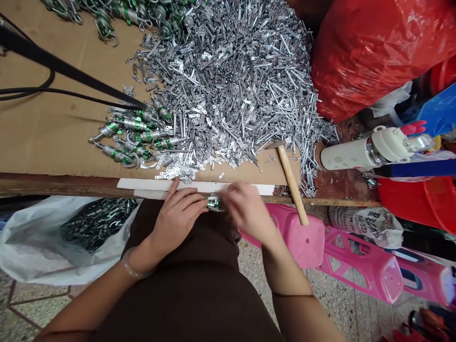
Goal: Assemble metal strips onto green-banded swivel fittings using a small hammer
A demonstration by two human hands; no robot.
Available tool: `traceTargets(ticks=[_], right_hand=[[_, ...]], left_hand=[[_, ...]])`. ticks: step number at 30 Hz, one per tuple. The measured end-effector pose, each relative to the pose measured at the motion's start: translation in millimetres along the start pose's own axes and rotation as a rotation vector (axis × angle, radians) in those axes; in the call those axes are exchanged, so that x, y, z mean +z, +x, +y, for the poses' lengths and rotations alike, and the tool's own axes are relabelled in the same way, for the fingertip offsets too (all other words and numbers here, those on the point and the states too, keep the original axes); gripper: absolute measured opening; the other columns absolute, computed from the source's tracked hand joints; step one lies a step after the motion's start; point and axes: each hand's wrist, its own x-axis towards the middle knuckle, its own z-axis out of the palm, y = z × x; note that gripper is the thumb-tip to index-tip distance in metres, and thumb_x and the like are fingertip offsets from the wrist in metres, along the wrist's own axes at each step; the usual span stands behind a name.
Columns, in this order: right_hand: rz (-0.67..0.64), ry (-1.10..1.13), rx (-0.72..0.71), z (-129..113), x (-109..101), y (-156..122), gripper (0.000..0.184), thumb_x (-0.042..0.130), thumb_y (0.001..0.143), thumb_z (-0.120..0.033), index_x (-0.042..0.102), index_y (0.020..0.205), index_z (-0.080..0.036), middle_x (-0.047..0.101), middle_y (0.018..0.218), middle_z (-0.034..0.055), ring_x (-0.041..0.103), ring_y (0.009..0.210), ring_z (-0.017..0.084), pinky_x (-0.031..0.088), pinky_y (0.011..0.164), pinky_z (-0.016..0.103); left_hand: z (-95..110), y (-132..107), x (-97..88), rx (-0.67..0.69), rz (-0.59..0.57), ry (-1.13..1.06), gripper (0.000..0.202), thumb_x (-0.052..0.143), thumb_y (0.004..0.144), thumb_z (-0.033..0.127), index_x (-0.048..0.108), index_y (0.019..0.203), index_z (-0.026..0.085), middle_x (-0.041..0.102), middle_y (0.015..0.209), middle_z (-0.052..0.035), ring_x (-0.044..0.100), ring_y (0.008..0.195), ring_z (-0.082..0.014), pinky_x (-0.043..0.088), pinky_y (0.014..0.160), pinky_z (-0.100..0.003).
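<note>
At the table's front edge my left hand [178,216] grips a small green and silver metal fitting [213,203] between thumb and fingers. Close to its right side is my right hand [244,209], its fingers curled and smeared by motion, so what they hold cannot be made out. Just beyond both hands runs a white strip [265,189] along the edge. Behind it spreads a large heap of loose metal links and pins [228,95]. Several finished-looking green and silver fittings [135,124] lie to the left of the heap.
A wooden-handled hammer [294,187] overhangs the table edge on the right. Beyond it lies a cream bottle [351,153], near a red plastic bag [377,47]. Pink stools [307,242] stand below. At left are a black stand arm [71,69] and a white sack [32,251] of dark metal parts.
</note>
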Motion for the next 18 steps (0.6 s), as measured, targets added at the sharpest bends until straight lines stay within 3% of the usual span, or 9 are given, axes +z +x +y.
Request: traceTargets(ticks=[4,6,9,11,14,18], right_hand=[[0.362,-0.095,0.577,78,2,27,0.035,0.044,0.085,-0.038,0.052,0.111,-0.015,0.052,0.104,0.0155,0.045,0.101,0.03,0.036,0.085,0.048],[0.397,-0.088,0.687,97,-2,35,0.035,0.045,0.084,-0.039,0.054,0.106,-0.013,0.053,0.102,0.0158,0.046,0.099,0.029,0.036,0.085,0.047],[0.411,-0.032,0.621,82,-12,32,0.034,0.035,0.088,-0.038,0.054,0.103,-0.014,0.055,0.096,0.0137,0.05,0.091,0.025,0.039,0.078,0.039],[0.406,0.014,0.518,52,-21,19,0.038,0.027,0.09,-0.039,0.054,0.101,-0.014,0.056,0.086,0.0107,0.052,0.079,0.022,0.04,0.069,0.034],[0.271,0.098,0.359,4,-30,-6,0.037,0.028,0.091,-0.042,0.058,0.09,-0.02,0.055,0.064,0.001,0.049,0.055,0.014,0.038,0.053,0.025],[0.197,0.161,0.085,-29,-25,-26,0.035,0.029,0.093,-0.035,0.061,0.096,-0.021,0.063,0.067,0.0015,0.056,0.056,0.013,0.042,0.053,0.022]], left_hand=[[0,0,0.0,0.011,0.006,0.0,0.007,0.058,0.082,0.017,0.063,0.086,0.018,0.069,0.085,-0.0012,0.06,0.09,-0.0188,0.036,0.104,-0.054],[0,0,0.5,0.008,0.011,0.001,0.007,0.058,0.083,0.017,0.063,0.086,0.019,0.069,0.085,-0.0008,0.06,0.09,-0.0184,0.036,0.104,-0.053],[0,0,1.0,-0.003,0.012,-0.005,0.009,0.056,0.083,0.017,0.064,0.087,0.021,0.069,0.086,0.0001,0.06,0.091,-0.0176,0.035,0.105,-0.053],[0,0,0.7,-0.01,0.011,-0.012,0.009,0.056,0.083,0.017,0.064,0.087,0.021,0.069,0.086,0.0003,0.06,0.091,-0.0175,0.035,0.105,-0.052],[0,1,-0.2,-0.012,0.008,-0.007,0.009,0.056,0.084,0.017,0.064,0.087,0.021,0.069,0.085,0.0004,0.06,0.091,-0.0174,0.035,0.105,-0.051],[-1,0,0.4,-0.008,0.004,0.008,0.01,0.056,0.084,0.018,0.064,0.088,0.022,0.069,0.087,0.0006,0.061,0.092,-0.0178,0.036,0.105,-0.051]])
